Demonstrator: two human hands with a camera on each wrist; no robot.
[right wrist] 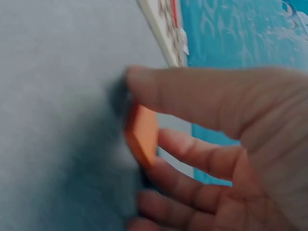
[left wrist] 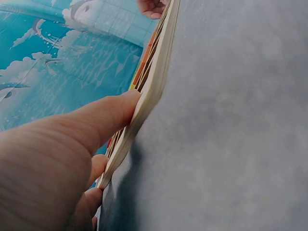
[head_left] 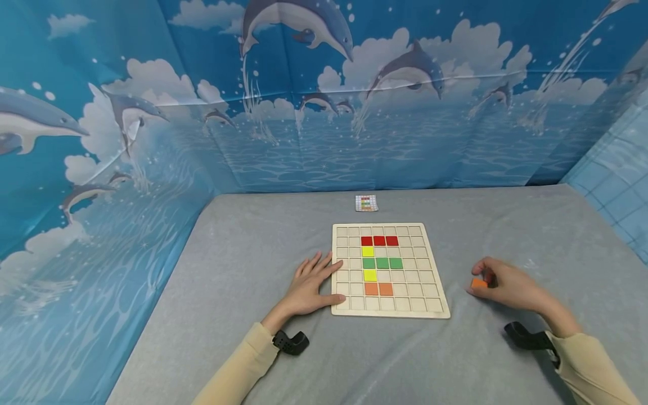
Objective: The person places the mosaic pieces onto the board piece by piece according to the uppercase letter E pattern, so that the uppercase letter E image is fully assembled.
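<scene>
A pale wooden grid board (head_left: 415, 275) lies flat on the grey cloth. In it sit red, yellow and green square tiles, with two orange tiles (head_left: 378, 289) side by side in a lower row. My left hand (head_left: 306, 287) rests at the board's left edge, its fingers spread and the thumb (left wrist: 108, 113) touching the rim. To the right of the board, my right hand (head_left: 511, 286) pinches an orange tile (right wrist: 143, 134) between thumb and fingers, apart from the board and close to the cloth.
Behind the board lies a small printed card (head_left: 366, 203) with a coloured grid pattern. A grey cloth (head_left: 253, 242) covers the table. Blue dolphin-print curtains (head_left: 314, 146) rise along its back and left side.
</scene>
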